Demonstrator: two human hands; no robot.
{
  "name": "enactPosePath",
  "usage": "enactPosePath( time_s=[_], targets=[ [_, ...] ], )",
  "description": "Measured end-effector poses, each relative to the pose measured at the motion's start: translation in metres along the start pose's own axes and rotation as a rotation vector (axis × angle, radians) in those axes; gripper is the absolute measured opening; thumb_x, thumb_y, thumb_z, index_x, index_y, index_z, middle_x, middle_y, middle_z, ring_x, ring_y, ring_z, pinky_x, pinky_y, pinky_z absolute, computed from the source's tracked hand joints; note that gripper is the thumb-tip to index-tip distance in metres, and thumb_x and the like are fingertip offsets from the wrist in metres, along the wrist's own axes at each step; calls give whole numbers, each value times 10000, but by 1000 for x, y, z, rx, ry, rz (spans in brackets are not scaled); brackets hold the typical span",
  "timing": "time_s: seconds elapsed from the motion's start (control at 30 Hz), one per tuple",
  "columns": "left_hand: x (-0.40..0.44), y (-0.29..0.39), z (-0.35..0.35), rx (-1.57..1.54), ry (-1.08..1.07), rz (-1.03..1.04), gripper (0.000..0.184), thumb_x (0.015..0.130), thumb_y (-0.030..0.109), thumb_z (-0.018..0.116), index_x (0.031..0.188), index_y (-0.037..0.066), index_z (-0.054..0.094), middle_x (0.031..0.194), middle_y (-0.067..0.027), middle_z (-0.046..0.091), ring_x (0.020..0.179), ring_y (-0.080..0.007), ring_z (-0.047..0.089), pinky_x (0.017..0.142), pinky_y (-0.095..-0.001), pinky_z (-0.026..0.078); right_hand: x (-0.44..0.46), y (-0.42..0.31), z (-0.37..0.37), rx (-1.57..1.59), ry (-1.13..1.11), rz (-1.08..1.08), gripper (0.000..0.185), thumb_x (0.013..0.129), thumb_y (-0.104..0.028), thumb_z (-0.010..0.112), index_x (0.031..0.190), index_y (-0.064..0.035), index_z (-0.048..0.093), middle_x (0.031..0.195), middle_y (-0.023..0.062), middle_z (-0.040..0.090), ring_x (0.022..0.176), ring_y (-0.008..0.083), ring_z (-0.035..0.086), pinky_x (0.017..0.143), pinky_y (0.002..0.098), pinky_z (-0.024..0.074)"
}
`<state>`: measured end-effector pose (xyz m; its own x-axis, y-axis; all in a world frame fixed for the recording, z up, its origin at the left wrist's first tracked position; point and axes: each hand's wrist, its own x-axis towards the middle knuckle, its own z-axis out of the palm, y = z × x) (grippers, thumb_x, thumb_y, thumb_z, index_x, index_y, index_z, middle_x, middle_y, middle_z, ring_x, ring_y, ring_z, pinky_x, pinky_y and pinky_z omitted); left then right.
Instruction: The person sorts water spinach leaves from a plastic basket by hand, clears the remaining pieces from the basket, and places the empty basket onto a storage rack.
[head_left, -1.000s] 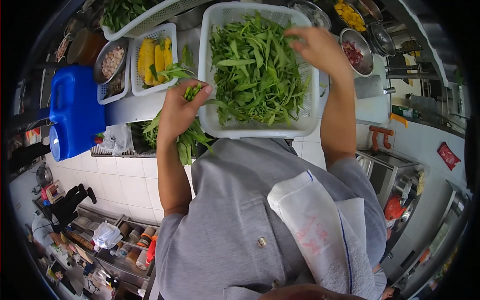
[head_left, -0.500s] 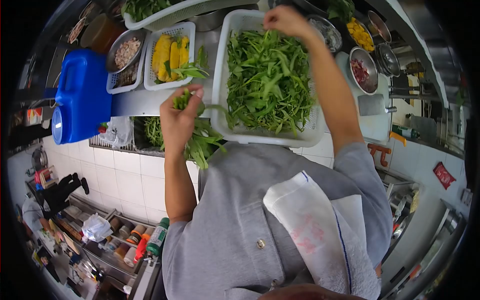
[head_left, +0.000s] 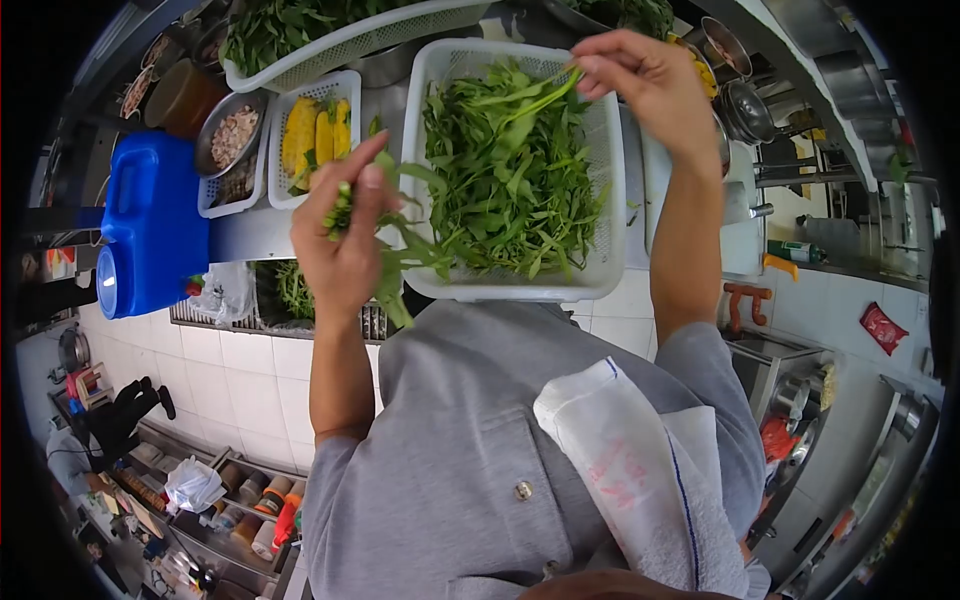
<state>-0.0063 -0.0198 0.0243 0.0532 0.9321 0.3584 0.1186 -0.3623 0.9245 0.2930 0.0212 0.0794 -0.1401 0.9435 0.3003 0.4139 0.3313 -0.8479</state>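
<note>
Fingers [head_left: 605, 68] of the right hand [head_left: 655, 100] are pinching together on a green stem [head_left: 548, 101] near the white basket's [head_left: 520, 292] 1 o'clock. Loose leafy greens [head_left: 520, 205] are filling much of that basket, lying at 12 o'clock from the grey shirt [head_left: 450, 420]. Left hand [head_left: 340, 245], at basket's 9 o'clock, is curling around a bunch of greens [head_left: 400, 258], leaves trailing toward 4. From that hand: yellow produce [head_left: 322, 138] is sitting at 11, blue jug [head_left: 160, 200] resting at 9.
</note>
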Motion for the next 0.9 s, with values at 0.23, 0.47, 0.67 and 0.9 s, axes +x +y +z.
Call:
enactPosePath(
  time_s=[0.23,0.47,0.67,0.9],
  targets=[
    [-9,-2,45,318,-213,238,273,826,16,631,1099,10,626,923,-139,622,851,-318,598,744,-383,479,-31,-24,84,-184,-116,-83,129,835,-119,689,875,-4,644,716,51,637,588,86,567,515,238,443],
    [-23,-19,30,295,-338,122,151,822,-25,601,971,-18,577,931,-149,555,858,-331,554,759,-364,452,-61,-3,117,116,-180,138,200,827,-90,673,932,-37,510,681,58,541,619,167,525,572,307,423],
    [-39,-24,7,432,-579,88,134,816,-13,609,939,-5,556,866,-144,544,852,-345,506,757,-384,423,-63,9,75,294,-658,348,224,813,-71,690,989,-20,560,692,8,570,630,80,517,566,260,410],
    [-46,-12,-29,-144,-188,-366,121,938,84,525,968,-30,553,760,-38,545,714,-109,479,672,-266,373,-30,40,92,-665,-412,-224,164,742,-32,614,901,-26,658,877,103,668,922,300,609,756,424,506]
  ],
)
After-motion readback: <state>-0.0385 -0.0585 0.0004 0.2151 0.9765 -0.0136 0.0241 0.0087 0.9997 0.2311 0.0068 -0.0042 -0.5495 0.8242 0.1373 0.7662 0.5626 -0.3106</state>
